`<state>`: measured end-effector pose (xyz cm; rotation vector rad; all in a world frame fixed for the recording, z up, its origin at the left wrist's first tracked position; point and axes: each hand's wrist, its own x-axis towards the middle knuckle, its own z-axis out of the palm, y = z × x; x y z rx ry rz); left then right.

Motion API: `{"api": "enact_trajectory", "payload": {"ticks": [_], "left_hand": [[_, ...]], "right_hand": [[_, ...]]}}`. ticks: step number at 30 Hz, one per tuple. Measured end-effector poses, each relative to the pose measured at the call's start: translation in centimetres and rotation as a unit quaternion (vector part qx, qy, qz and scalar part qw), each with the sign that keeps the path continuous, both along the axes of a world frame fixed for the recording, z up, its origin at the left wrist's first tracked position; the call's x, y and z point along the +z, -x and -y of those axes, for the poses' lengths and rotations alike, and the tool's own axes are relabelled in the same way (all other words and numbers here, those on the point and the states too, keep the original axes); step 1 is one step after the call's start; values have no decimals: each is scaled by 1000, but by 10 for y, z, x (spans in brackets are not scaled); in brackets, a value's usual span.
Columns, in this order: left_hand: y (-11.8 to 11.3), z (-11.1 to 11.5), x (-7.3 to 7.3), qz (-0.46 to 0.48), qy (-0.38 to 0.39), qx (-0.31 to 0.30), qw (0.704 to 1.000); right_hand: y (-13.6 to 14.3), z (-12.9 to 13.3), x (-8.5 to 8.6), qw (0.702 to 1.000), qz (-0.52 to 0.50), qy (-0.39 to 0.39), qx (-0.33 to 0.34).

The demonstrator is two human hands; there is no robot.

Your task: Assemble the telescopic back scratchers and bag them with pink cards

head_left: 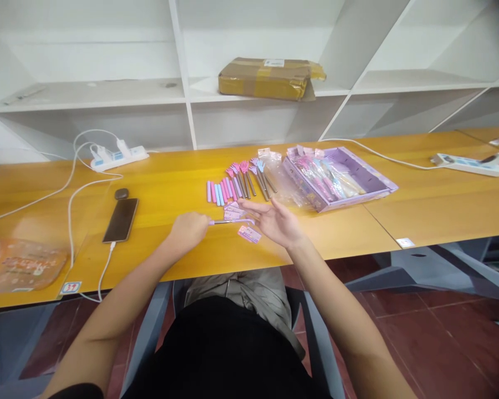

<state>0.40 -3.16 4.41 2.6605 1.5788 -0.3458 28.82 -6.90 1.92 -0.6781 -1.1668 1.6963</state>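
Note:
My left hand [189,231] is closed round the purple handle end of a thin metal-shafted stick [224,221], held level above the table. The stick's purple head lies by my right hand [276,221], whose fingers are stretched out and apart, palm showing. Below and behind the hands, small printed cards [249,234] lie on the table. Beyond them stand out several pink, blue and purple handle tubes [221,192] in a row and several hand-shaped heads on metal rods [244,168]. Clear plastic bags [280,177] lie to their right.
A purple box [368,172] with bagged sticks sits at the right. A phone [121,220] on a cable, a power strip [118,159] and an orange plastic pouch [23,265] are at the left. A taped carton [270,77] rests on the shelf behind.

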Motion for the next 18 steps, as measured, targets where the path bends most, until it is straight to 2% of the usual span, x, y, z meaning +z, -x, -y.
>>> {"api": "enact_trajectory", "payload": {"ticks": [2,4,7,12,14,18], "left_hand": [[-1,1,3,-4,2,-2,1000],[-3,3,6,-6,5,-3,1000],[-4,6,10,-5,4,0,1000],[-2,14,14,25,-42,17,999],[-1,17,15,40,-78,27,996],[2,23,15,45,-144,31,988]], "right_hand": [[5,-2,-4,999,-16,-1,-32],[8,-5,-9,995,-9,-23,-98],[10,-6,-14,973,75,-116,-188],[10,10,-9,892,273,-300,-198],[11,17,-6,862,303,-343,-218],[14,25,-2,813,307,-376,-322]]}}
